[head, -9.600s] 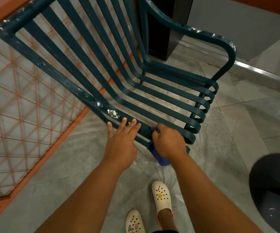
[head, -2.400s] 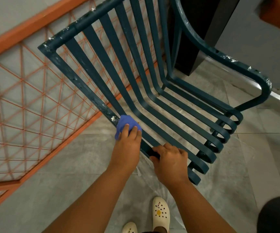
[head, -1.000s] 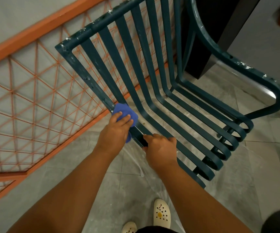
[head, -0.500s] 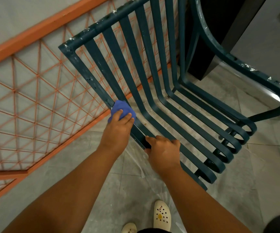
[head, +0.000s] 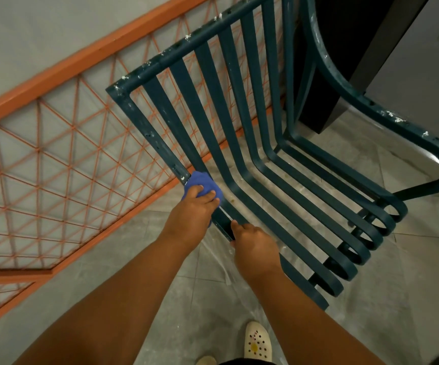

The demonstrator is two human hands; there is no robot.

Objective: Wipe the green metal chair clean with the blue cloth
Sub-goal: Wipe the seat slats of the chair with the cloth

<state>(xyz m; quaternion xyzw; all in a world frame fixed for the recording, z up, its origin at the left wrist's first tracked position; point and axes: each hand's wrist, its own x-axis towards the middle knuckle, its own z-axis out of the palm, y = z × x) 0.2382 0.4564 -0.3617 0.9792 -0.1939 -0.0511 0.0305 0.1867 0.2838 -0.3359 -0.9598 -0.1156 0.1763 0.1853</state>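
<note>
Chair [head: 242, 133] tilted beside orange railing [head: 55, 143], steadied by right hand [head: 255, 246] curled round side rail. Cloth [head: 200, 184] bunched under left hand [head: 192, 209], fingers pressed together, seemingly scrubbing white specks off frame.

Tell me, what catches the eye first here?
A green slatted chair fills the middle of the view, its frame flecked with white spots. At its near left edge the left hand presses a blue cloth to the frame, while the right hand grips the frame just below. An orange lattice railing runs behind on the left.
</note>
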